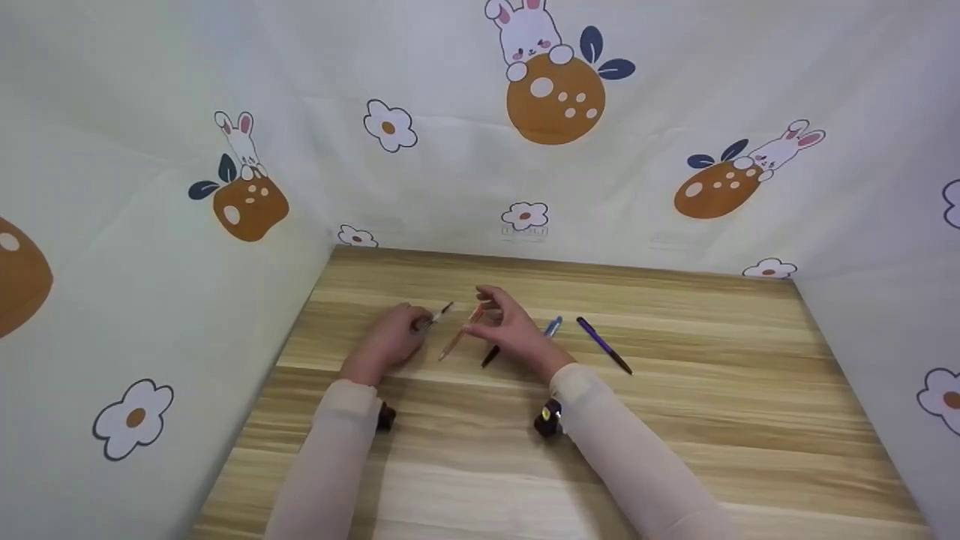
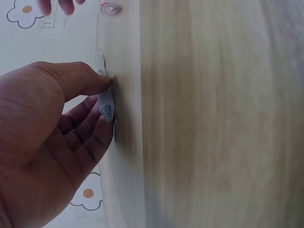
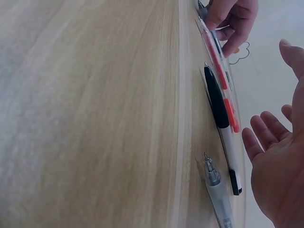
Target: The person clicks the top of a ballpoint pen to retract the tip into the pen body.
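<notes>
In the head view my left hand (image 1: pixel 394 337) pinches a slim clear-and-grey pen (image 1: pixel 442 312) low over the table. The left wrist view shows the thumb and fingers on the barrel of this pen (image 2: pixel 105 102), its pointed tip uncovered. My right hand (image 1: pixel 514 326) hovers with thumb and fingers spread around an orange-red pen (image 1: pixel 454 343). From the right wrist, the right hand (image 3: pixel 280 166) appears apart from that red pen (image 3: pixel 216 57). A black-gripped pen (image 1: pixel 490 356) and a blue-ended pen (image 1: pixel 554 325) lie partly hidden beneath the right hand and wrist.
A purple pen (image 1: pixel 604 345) with dark ends lies to the right on the wooden table (image 1: pixel 712 420). Cream cloth walls (image 1: pixel 442 180) with rabbit and flower prints enclose the table's back and sides. A dark wrist camera (image 1: pixel 549 418) sits by the right sleeve.
</notes>
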`<state>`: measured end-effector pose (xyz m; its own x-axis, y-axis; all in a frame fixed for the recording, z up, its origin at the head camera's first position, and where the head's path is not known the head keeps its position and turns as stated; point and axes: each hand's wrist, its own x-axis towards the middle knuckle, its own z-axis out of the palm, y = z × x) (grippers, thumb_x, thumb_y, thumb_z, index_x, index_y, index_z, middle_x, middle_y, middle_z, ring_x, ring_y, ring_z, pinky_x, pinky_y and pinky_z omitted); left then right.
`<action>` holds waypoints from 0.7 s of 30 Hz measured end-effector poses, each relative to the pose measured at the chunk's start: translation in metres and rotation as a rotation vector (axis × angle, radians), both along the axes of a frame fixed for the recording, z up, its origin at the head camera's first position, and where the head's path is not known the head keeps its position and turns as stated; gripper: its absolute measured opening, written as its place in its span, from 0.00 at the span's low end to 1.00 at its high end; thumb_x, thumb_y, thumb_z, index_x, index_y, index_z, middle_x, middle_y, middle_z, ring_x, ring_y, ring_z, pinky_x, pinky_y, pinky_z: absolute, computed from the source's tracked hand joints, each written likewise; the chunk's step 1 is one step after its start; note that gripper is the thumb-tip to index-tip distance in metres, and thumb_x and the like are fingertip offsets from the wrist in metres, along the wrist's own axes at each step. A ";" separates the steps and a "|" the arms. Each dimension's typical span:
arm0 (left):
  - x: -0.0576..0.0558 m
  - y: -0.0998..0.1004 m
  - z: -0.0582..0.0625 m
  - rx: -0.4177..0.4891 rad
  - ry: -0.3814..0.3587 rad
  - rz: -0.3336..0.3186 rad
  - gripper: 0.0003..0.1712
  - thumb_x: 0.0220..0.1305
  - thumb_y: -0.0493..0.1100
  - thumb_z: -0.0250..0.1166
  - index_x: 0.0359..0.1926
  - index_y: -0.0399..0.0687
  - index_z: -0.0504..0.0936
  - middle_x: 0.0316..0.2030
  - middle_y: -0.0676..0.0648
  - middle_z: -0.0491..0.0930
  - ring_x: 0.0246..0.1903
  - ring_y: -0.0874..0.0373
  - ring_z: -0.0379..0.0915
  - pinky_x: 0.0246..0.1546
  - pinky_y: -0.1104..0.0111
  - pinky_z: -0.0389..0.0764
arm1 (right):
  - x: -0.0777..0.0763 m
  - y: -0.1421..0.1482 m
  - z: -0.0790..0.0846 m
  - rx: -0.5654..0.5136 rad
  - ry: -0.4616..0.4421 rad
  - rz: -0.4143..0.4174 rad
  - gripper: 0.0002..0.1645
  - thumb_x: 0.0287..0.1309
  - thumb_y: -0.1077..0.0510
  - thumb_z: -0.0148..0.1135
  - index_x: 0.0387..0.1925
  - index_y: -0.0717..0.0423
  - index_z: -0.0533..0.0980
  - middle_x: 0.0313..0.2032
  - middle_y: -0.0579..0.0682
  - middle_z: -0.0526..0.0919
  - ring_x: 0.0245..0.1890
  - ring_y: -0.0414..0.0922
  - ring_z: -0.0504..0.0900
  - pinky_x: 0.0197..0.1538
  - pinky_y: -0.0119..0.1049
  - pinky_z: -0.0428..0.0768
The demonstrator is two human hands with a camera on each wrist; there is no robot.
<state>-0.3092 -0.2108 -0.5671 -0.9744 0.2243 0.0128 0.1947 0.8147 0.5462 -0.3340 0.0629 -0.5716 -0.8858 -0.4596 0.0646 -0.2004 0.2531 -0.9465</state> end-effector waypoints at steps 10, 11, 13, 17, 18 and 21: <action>-0.002 0.003 0.000 0.057 -0.008 0.005 0.18 0.75 0.33 0.65 0.62 0.40 0.88 0.48 0.44 0.85 0.47 0.48 0.79 0.56 0.50 0.82 | -0.001 0.004 0.001 -0.015 0.013 -0.006 0.47 0.69 0.51 0.79 0.82 0.49 0.66 0.77 0.61 0.70 0.75 0.60 0.71 0.77 0.58 0.70; -0.002 0.004 0.001 0.062 -0.005 0.004 0.18 0.75 0.33 0.65 0.62 0.41 0.87 0.48 0.44 0.84 0.46 0.49 0.79 0.54 0.51 0.82 | -0.002 0.004 0.002 -0.018 0.014 -0.006 0.47 0.69 0.51 0.79 0.82 0.49 0.66 0.77 0.62 0.70 0.75 0.60 0.71 0.77 0.58 0.70; -0.003 0.005 0.001 0.075 0.005 -0.005 0.19 0.73 0.32 0.65 0.62 0.41 0.88 0.45 0.46 0.84 0.43 0.51 0.78 0.50 0.53 0.82 | -0.002 0.005 0.004 -0.024 0.017 -0.006 0.47 0.69 0.51 0.79 0.82 0.50 0.66 0.77 0.63 0.70 0.75 0.62 0.71 0.77 0.59 0.70; -0.004 0.007 0.002 0.136 0.015 -0.023 0.21 0.68 0.30 0.65 0.60 0.40 0.88 0.41 0.47 0.83 0.40 0.53 0.78 0.46 0.57 0.81 | -0.004 0.007 0.007 -0.032 0.040 -0.003 0.48 0.69 0.52 0.79 0.82 0.54 0.66 0.76 0.65 0.70 0.75 0.62 0.71 0.78 0.60 0.68; -0.005 0.008 0.002 0.158 0.007 -0.022 0.21 0.68 0.29 0.65 0.61 0.40 0.87 0.40 0.47 0.83 0.40 0.54 0.78 0.45 0.58 0.80 | -0.004 0.007 0.008 -0.029 0.045 -0.006 0.48 0.69 0.51 0.79 0.82 0.54 0.66 0.76 0.64 0.71 0.75 0.61 0.71 0.78 0.60 0.68; -0.005 0.011 0.004 0.210 -0.011 -0.016 0.22 0.67 0.29 0.65 0.61 0.40 0.87 0.41 0.47 0.83 0.41 0.54 0.78 0.46 0.58 0.81 | -0.004 0.010 0.009 -0.028 0.045 -0.021 0.46 0.69 0.52 0.79 0.81 0.54 0.67 0.75 0.59 0.73 0.75 0.58 0.72 0.78 0.59 0.69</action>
